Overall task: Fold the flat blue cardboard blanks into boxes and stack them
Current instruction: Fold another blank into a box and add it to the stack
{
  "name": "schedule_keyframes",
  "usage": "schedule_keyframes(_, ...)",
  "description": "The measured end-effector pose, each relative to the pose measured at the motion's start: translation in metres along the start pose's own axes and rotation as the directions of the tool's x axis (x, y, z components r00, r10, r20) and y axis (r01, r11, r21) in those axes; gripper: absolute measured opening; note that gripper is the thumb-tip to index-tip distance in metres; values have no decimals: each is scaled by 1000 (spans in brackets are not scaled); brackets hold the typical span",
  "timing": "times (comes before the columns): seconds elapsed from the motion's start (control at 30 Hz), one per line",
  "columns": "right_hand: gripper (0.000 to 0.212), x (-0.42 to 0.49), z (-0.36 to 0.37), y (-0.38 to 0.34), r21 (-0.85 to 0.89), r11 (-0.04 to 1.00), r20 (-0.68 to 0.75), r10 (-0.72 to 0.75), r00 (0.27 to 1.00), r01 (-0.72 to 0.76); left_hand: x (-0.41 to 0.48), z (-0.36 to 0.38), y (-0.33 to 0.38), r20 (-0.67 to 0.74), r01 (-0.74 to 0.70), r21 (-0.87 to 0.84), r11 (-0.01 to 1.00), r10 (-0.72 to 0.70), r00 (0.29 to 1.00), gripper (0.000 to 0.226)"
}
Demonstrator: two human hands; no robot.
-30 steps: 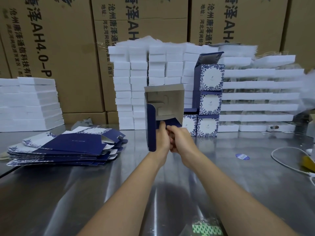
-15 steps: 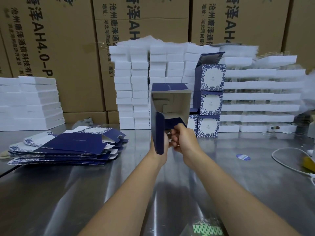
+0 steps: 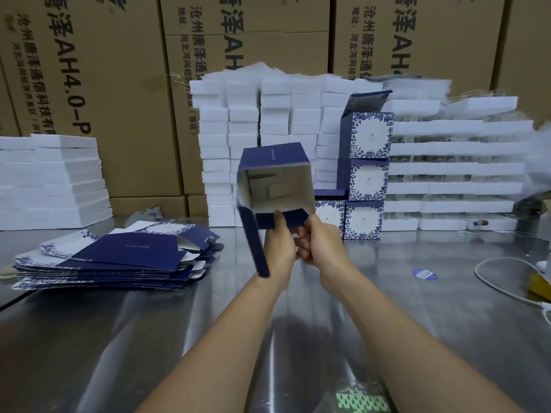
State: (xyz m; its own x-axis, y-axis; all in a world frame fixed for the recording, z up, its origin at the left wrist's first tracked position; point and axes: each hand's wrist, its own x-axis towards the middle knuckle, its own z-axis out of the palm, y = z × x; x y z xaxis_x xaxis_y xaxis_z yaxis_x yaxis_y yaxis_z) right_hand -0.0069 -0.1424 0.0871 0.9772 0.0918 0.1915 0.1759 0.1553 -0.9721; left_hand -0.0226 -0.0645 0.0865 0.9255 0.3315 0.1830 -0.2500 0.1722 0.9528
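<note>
A half-formed blue box [image 3: 275, 180] is held up above the steel table [image 3: 119, 338], its open grey inside facing me and a long blue lid flap hanging down at its left. My left hand [image 3: 278, 248] grips the box's lower edge, thumb on the front flap. My right hand [image 3: 320, 242] pinches the same lower flap from the right. A pile of flat blue blanks [image 3: 119, 257] lies at the left. Finished blue-and-white boxes [image 3: 365, 174] stand stacked behind, the top one with its lid open.
White foam trays [image 3: 256, 135] are stacked along the back, with more of them at the far left [image 3: 50, 180], in front of brown cartons [image 3: 98, 70]. A white cable [image 3: 501, 281], a yellow object [image 3: 539, 284] and a blue sticker [image 3: 425, 274] lie at the right.
The box has turned and tipped in my hands, so its dark blue top panel now shows. Both hands shifted slightly right with it, and the lid flap swung lower at the left.
</note>
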Motion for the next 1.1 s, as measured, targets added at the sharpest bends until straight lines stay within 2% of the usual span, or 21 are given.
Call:
schedule_keyframes(0.17, 32, -4, 1, 2, -28, 999, 117, 34, 993, -31, 1, -7, -2, 42, -7, 125, 992, 2, 999, 57)
schedule_keyframes(0.3, 25, -5, 3, 1, -1, 1000, 76, 1, 997, -1, 3, -3, -1, 48, 3, 117, 993, -9, 999, 76)
schedule_keyframes(0.4, 22, -5, 2, 0, -54, 998, 40, -11, 999, 13, 2, 0, -1, 35, -6, 135, 991, 1, 999, 73)
schedule_keyframes(0.53, 34, -5, 4, 5, -13, 1000, 24, -12, 1000, 13, 2, -3, -1, 81, 2, 78, 997, -9, 997, 65)
schedule_keyframes(0.63, 37, -2, 5, 5, 46, 997, -22, -53, 998, 54, 7, -11, 5, 8, 85, -133, 987, -85, 996, 62)
schedule_keyframes(0.7, 33, -1, 4, 5, 5, 999, -22, -49, 999, 49, 13, -18, 5, -68, 55, -230, 972, -72, 995, 53)
schedule_keyframes(0.77, 18, 0, 2, 7, -79, 996, -37, -42, 998, 39, 17, -23, 3, -86, 36, -192, 981, -53, 995, 52)
schedule_keyframes(0.83, 9, 3, -2, 10, -139, 988, -134, -84, 987, 65, 19, -28, 1, -94, 33, -132, 991, -45, 995, 49)
schedule_keyframes(0.9, 21, 6, -10, 8, -203, 964, -305, -227, 925, 170, 21, -34, -2, -130, 3, -96, 995, -16, 991, 41)
schedule_keyframes(0.97, 33, 6, -19, -1, -250, 908, -437, -416, 798, 337, 23, -40, -5, -153, -29, -41, 999, 22, 988, 32)
schedule_keyframes(1.03, 39, 4, -25, -10, -250, 839, -453, -542, 708, 483, 27, -46, -10, -143, -15, 24, 1000, 18, 989, 29)
schedule_keyframes(1.1, 40, 4, -26, -11, -292, 782, -362, -623, 693, 551, 32, -49, -14, -129, 12, 107, 994, 2, 992, 27)
